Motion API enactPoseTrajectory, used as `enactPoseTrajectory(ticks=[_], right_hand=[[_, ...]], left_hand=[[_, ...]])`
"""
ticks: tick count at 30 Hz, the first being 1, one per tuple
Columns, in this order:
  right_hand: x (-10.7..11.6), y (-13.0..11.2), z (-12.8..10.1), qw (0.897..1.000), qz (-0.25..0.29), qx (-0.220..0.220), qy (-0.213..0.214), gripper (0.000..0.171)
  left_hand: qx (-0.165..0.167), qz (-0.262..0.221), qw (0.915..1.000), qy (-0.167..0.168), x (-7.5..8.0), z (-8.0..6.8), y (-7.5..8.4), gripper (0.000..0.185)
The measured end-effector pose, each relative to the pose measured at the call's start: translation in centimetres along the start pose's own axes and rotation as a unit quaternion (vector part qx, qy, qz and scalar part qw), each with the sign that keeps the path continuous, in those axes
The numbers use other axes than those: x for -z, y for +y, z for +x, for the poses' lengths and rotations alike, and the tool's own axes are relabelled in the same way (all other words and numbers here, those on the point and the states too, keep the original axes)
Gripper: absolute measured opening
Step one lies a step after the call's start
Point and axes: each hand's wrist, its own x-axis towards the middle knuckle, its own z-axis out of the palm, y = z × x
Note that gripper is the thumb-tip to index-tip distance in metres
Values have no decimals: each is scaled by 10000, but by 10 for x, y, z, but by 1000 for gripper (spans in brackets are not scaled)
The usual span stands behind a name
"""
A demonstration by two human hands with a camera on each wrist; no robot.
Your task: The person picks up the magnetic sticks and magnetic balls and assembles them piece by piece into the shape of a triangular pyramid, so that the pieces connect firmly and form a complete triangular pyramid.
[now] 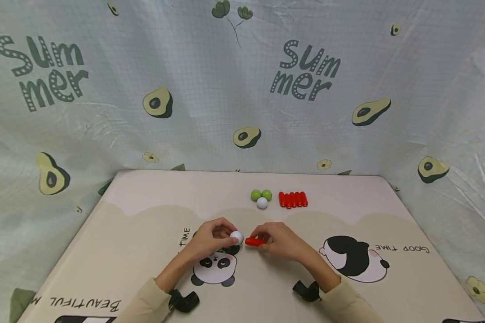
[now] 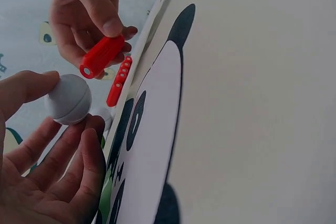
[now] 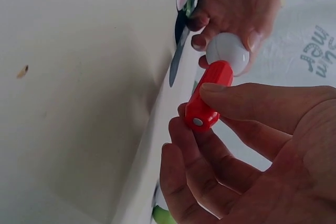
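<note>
My left hand [image 1: 213,237] pinches a white ball [image 2: 70,99] between thumb and fingers, just above the tabletop by the panda print. A seam runs round the ball. Facing it, my right hand [image 1: 282,241] pinches a short red rod [image 3: 209,97] whose end shows a round silver-grey spot, perhaps a magnet. In the head view a small gap parts the red rod [image 1: 255,242] from the white ball [image 1: 236,237]. Part of the ball lies behind the rod in the right wrist view, where I cannot tell whether they touch.
Behind the hands lie two green balls [image 1: 261,195] and another white ball [image 1: 262,203] in a cluster. To their right is a row of several red rods [image 1: 293,199]. The table [image 1: 153,184] bears printed animals; a patterned curtain [image 1: 210,72] hangs behind it.
</note>
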Motion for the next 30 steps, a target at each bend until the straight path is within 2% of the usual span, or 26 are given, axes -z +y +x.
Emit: enactPoseTrajectory(ticks=[30], right_hand=[[-4, 2, 1, 10000, -21, 73, -16, 28]], left_hand=[[-4, -75, 9996, -266, -3, -3, -1, 34]])
